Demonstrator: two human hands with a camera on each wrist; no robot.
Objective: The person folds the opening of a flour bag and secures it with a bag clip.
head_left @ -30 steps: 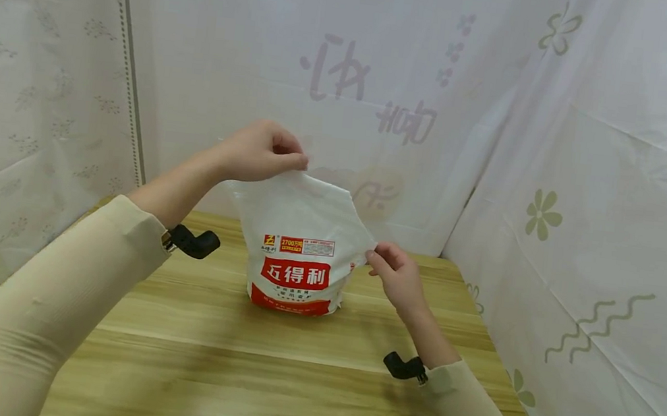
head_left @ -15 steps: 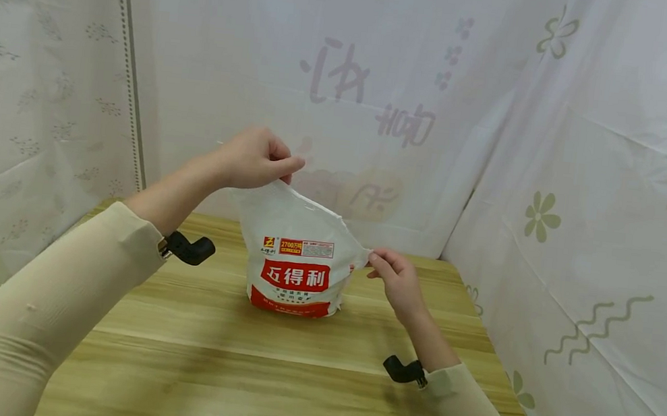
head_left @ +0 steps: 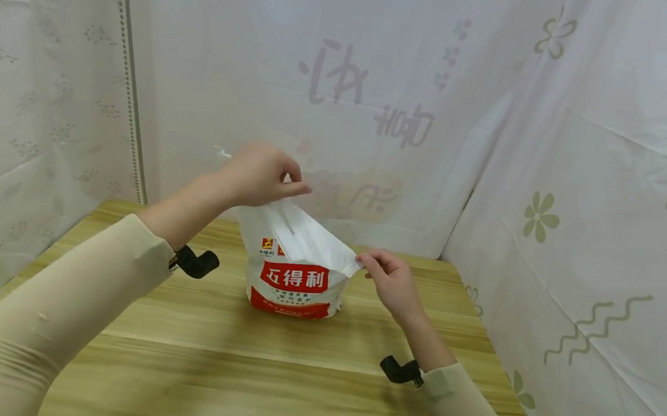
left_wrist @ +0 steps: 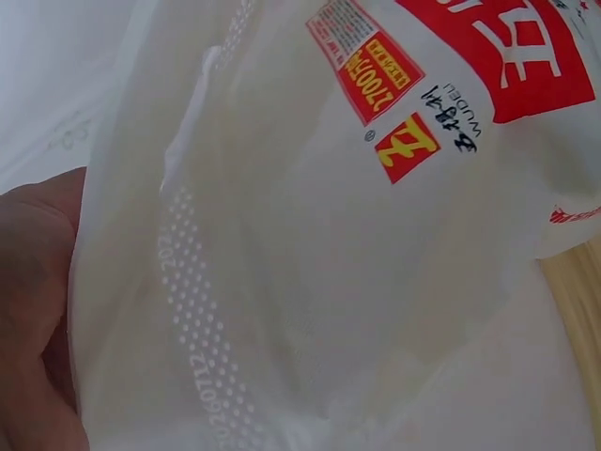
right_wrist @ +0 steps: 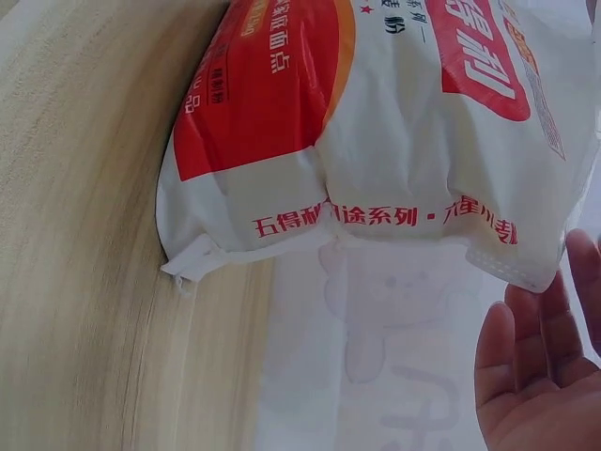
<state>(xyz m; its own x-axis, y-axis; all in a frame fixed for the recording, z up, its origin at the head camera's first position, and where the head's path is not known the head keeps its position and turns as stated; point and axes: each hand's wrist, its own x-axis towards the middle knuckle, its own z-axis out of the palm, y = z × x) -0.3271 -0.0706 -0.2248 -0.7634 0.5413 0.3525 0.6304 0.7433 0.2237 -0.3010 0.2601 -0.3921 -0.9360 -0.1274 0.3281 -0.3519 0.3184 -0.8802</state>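
Note:
A white flour bag (head_left: pixel 293 292) with red print stands upright on the wooden table, its lower part bulging. Its slack upper part slants down from left to right, the top strip folded forward over some of the print. My left hand (head_left: pixel 262 175) grips the bag's upper left end, fingers curled; in the left wrist view the plastic hides part of that hand (left_wrist: pixel 38 310). Between thumb and fingers, my right hand (head_left: pixel 391 283) pinches the top right corner. A dotted seal strip with stamped digits shows close up in the left wrist view.
The wood-grain table (head_left: pixel 265 391) reaches toward me on all sides of the bag. Pale printed curtains (head_left: pixel 203 52) enclose it at the back, left and right. A black curved wrist mount (head_left: pixel 196 263) sits by each sleeve cuff.
My left hand first slid left along the bag's top edge, then came down a little. The right hand drew its corner slightly left and down, and the top strip folded forward over the print.

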